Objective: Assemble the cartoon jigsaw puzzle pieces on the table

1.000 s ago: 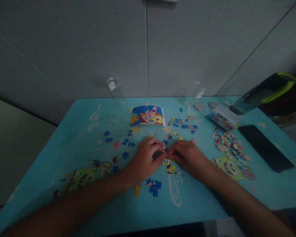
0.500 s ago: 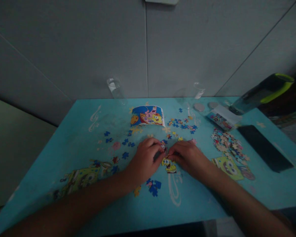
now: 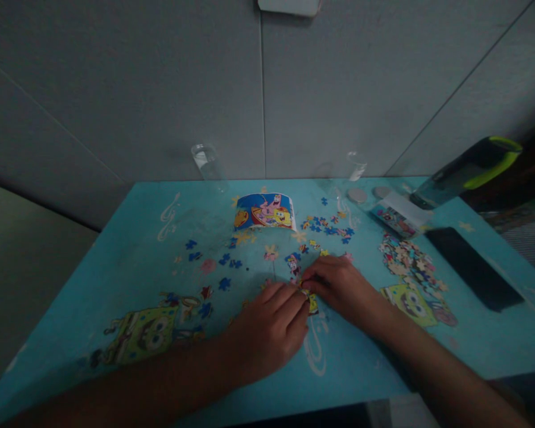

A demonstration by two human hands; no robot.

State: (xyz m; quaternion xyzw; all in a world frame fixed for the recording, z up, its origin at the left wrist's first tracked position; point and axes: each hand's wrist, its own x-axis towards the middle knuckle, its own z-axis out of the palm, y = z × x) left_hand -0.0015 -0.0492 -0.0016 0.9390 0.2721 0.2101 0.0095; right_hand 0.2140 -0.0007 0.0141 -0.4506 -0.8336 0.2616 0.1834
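Observation:
My left hand [image 3: 271, 324] lies on the blue cartoon-printed table [image 3: 129, 249] with its fingers stretched flat, the tips touching a small joined cluster of yellow puzzle pieces [image 3: 312, 305]. From the right, my right hand [image 3: 336, 285] meets it, thumb and fingers pinched together on a piece at the cluster's top edge. Another small joined patch [image 3: 293, 264] lies just beyond the fingers. Loose blue pieces [image 3: 325, 226] are scattered farther back, beside a curled reference picture [image 3: 265, 211].
A heap of mixed pieces [image 3: 408, 258] lies to the right, near a black phone [image 3: 468, 267] and a lying green-and-black bottle [image 3: 468, 169]. Two clear glasses [image 3: 205, 160] [image 3: 355, 165], round lids [image 3: 357, 195] and a printed tube [image 3: 395, 215] stand by the wall.
My left hand has slid toward me and flattened out, now covering the blue pieces that lay in front of it. The right hand has stayed pinched at the cluster.

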